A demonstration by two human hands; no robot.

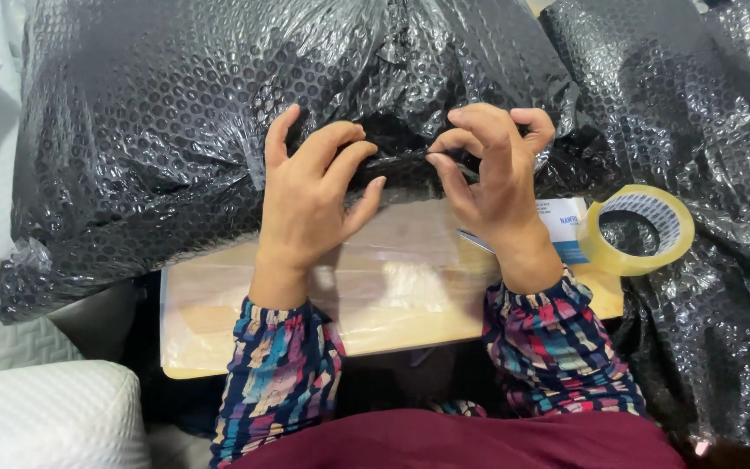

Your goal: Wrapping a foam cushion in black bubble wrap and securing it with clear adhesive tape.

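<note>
Tan table [410, 304], far edge: bulky parcel [175, 122] in shiny black bubble wrap. Left hand [310, 195] and right hand [492, 178] curled, pinching its gathered fold. Clear tape roll [640, 230] near right edge.

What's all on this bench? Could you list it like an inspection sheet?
Surface: wooden board under clear film.
Job's things: bundle in black bubble wrap; both hands pinch its near edge.
Clutter: roll of clear tape; white and blue card.
Hands: left hand and right hand gripping the wrap, fingers curled.
Cables: nothing seen.
Surroundings: more black bubble wrap at right; white quilted cushions at left.
</note>
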